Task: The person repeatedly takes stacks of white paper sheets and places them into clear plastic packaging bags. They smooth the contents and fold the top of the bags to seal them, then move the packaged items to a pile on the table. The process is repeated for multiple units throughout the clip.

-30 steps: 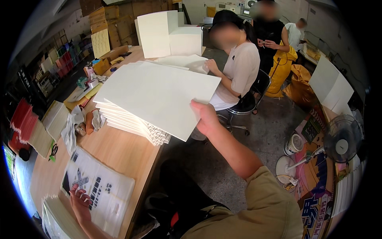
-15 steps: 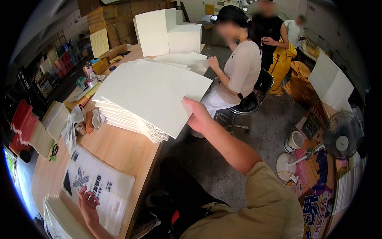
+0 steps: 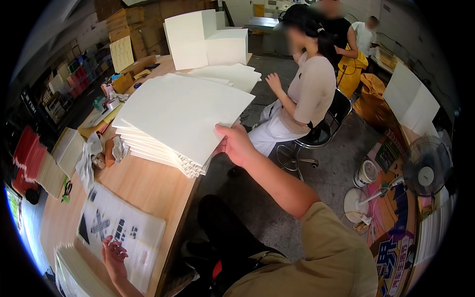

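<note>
My right hand pinches the near right corner of large white paper sheets, thumb on top and fingers underneath. The sheets lie over a tall stack of white paper whose layers are fanned in offset bundles. Above a pile of clear printed plastic bags hovers my left hand, fingers loosely bent and apart, nothing in them. Beside that hand, at the table's near left, stands a plastic-wrapped bundle of paper.
A seated co-worker is right of the wooden table. White boxes and loose sheets stand behind the stack. Scissors, crumpled plastic and red folders line the left side. A fan stands at right.
My right hand has drawn slightly left, bringing the sheets more squarely over the stack. The co-worker has shifted right, the hand coming off the far sheets. My left hand moved slightly.
</note>
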